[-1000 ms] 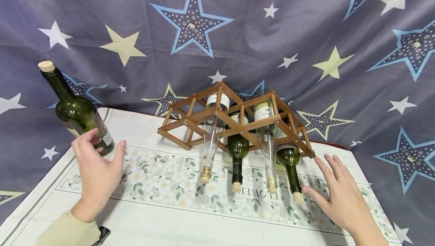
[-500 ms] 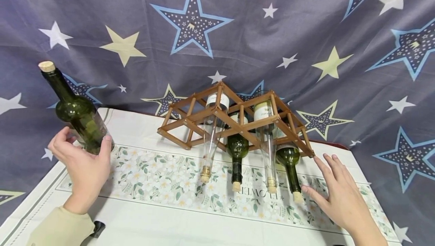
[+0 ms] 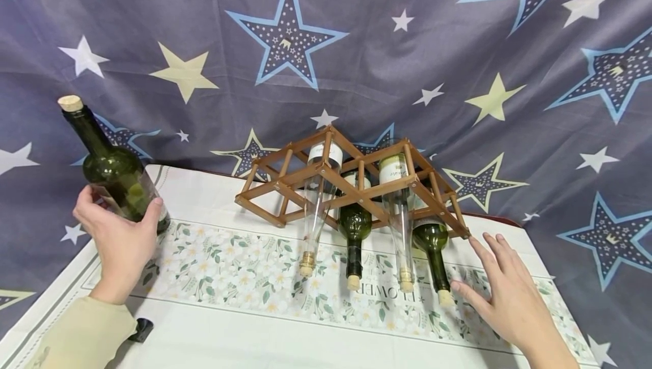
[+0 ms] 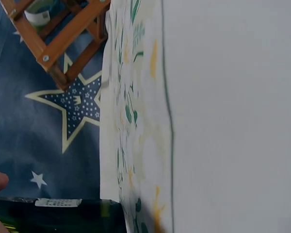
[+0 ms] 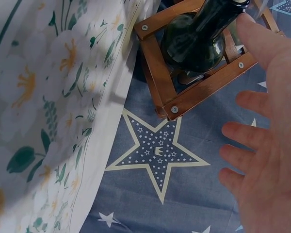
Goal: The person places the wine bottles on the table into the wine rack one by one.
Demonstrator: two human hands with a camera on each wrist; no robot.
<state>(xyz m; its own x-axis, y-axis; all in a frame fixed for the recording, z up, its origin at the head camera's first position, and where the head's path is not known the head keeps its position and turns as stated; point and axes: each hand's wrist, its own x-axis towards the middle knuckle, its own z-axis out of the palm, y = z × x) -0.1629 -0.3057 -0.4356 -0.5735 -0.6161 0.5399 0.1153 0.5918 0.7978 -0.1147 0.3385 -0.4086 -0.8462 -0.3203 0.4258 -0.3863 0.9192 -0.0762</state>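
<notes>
A corked dark green wine bottle (image 3: 104, 162) stands on the table's far left. My left hand (image 3: 121, 244) holds its lower body, thumb on the right side and fingers round the left. In the left wrist view, only part of the green bottle (image 4: 68, 216) shows at the bottom. My right hand (image 3: 509, 295) has its fingers spread beside the right end of a wooden wine rack (image 3: 300, 175). Its thumb is right by the cork of the rightmost green bottle (image 3: 432, 237). The right wrist view shows that hand (image 5: 276, 141) with straight fingers and nothing in the palm.
Several corked bottles lie in the rack, necks toward me, including a clear bottle (image 3: 314, 216) and another green bottle (image 3: 355, 224). A floral runner (image 3: 229, 267) covers the white tablecloth (image 3: 244, 329). Behind hangs a star-patterned curtain (image 3: 367, 74). A small black object (image 3: 142, 330) lies by the left sleeve.
My left hand has moved left and closed round the green bottle, which stays where it was. My right hand keeps its place by the rack.
</notes>
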